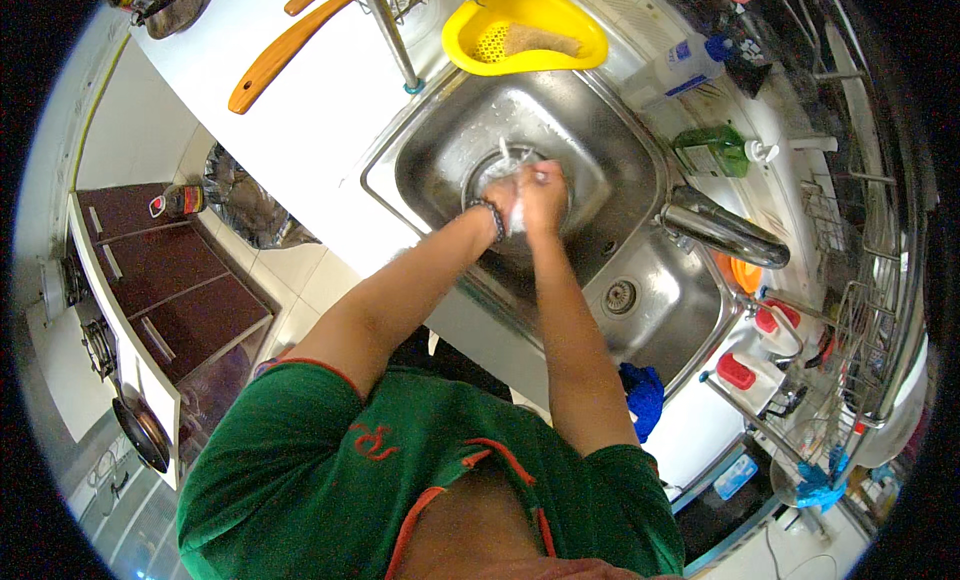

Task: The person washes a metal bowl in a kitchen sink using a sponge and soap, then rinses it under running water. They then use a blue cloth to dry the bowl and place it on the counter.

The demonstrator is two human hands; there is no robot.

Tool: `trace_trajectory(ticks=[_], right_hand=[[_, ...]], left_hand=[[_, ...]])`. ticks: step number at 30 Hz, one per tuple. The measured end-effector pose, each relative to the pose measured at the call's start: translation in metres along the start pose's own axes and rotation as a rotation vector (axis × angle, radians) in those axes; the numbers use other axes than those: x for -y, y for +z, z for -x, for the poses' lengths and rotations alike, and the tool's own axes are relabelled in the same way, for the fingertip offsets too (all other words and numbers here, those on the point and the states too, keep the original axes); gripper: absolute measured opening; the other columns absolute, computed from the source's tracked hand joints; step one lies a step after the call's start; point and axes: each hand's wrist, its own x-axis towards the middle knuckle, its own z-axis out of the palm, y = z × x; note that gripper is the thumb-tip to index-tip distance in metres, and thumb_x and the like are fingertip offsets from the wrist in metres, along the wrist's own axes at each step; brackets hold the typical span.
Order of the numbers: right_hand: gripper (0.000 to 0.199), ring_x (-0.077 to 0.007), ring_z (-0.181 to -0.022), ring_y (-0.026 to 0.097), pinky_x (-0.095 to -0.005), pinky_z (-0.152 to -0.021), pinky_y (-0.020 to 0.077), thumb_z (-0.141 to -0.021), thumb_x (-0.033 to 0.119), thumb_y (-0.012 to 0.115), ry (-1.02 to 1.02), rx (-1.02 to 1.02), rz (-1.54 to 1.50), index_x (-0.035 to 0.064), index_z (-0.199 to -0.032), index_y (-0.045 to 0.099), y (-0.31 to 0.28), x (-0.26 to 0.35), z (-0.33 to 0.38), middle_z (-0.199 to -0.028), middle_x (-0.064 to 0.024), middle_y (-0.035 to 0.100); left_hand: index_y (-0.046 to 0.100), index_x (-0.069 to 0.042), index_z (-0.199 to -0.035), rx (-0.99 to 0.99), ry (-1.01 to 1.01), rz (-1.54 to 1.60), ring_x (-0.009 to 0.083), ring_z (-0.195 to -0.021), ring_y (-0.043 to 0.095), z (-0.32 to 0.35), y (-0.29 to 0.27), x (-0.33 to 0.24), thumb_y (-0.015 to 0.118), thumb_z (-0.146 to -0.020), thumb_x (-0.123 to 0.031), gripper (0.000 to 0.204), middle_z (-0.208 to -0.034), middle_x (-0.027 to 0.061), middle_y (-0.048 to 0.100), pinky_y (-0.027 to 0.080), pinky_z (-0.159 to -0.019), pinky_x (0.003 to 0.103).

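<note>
Rubbing together over the steel sink's [590, 130] drain, the left hand [503, 193] and right hand [543, 192] press closed on something pale and wet that I cannot identify, which could slip from them into the basin just below.

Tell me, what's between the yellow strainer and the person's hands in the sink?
In the head view, only bare wet steel of the sink lies between the yellow strainer and the left hand and right hand. A thin water stream falls there.
</note>
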Motion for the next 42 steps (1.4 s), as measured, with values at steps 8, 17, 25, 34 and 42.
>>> trace_trajectory(ticks=[8, 17, 25, 34, 42], right_hand=[[0.019, -0.0218, -0.062, 0.057, -0.0361, -0.060, 0.0455, -0.081, 0.021, 0.057, -0.005, 0.097, -0.104, 0.0033, -0.077, 0.060, 0.009, 0.008, 0.016, -0.068, -0.0123, 0.062], [0.027, -0.0294, -0.057, 0.057, -0.0370, -0.053, 0.0441, -0.084, 0.023, 0.049, -0.172, -0.006, 0.390, 0.0042, -0.071, 0.063, 0.026, -0.055, -0.003, -0.067, -0.0185, 0.060], [0.035, -0.0361, -0.108, 0.043, -0.0450, -0.087, 0.0357, -0.081, 0.028, 0.050, -0.377, 0.208, 0.705, 0.0034, -0.106, 0.051, 0.008, -0.122, -0.013, -0.117, -0.0201, 0.046], [0.037, -0.0306, -0.109, 0.045, -0.0463, -0.092, 0.0335, -0.081, 0.020, 0.046, -0.346, 0.337, 0.933, 0.0091, -0.117, 0.049, 0.066, -0.155, 0.010, -0.116, -0.0196, 0.049], [0.027, -0.0251, -0.069, 0.060, -0.0321, -0.065, 0.0465, -0.067, 0.011, 0.063, -0.098, 0.369, 0.199, 0.0023, -0.091, 0.059, 0.032, -0.090, -0.001, -0.075, -0.0121, 0.063]], left_hand=[[0.056, -0.009, -0.102, 0.185, -0.162, 0.179, 0.0171, -0.075, 0.056, -0.031, -0.036, 0.012, 0.046, -0.082, -0.045, 0.042, -0.086, 0.0109, 0.060, 0.047, -0.066, 0.032], [0.057, -0.004, -0.101, -0.142, -0.104, -0.193, 0.0229, -0.085, 0.054, -0.017, -0.034, 0.015, 0.037, -0.091, -0.038, 0.041, -0.095, 0.0131, 0.058, 0.044, -0.076, 0.031], [0.054, -0.006, -0.106, -0.127, -0.084, 0.134, 0.0238, -0.096, 0.049, 0.000, -0.041, -0.026, 0.032, -0.091, -0.044, 0.047, -0.103, 0.0079, 0.057, 0.038, -0.079, 0.038], [0.051, -0.015, -0.113, -0.360, -0.314, 0.098, 0.0269, -0.099, 0.051, -0.039, -0.075, 0.011, 0.043, -0.087, -0.041, 0.038, -0.109, 0.0083, 0.057, 0.038, -0.086, 0.042], [0.050, -0.004, -0.109, -0.130, -0.430, 0.131, 0.0310, -0.093, 0.054, -0.063, -0.087, 0.028, 0.032, -0.090, -0.046, 0.049, -0.102, 0.0116, 0.059, 0.039, -0.084, 0.045]])
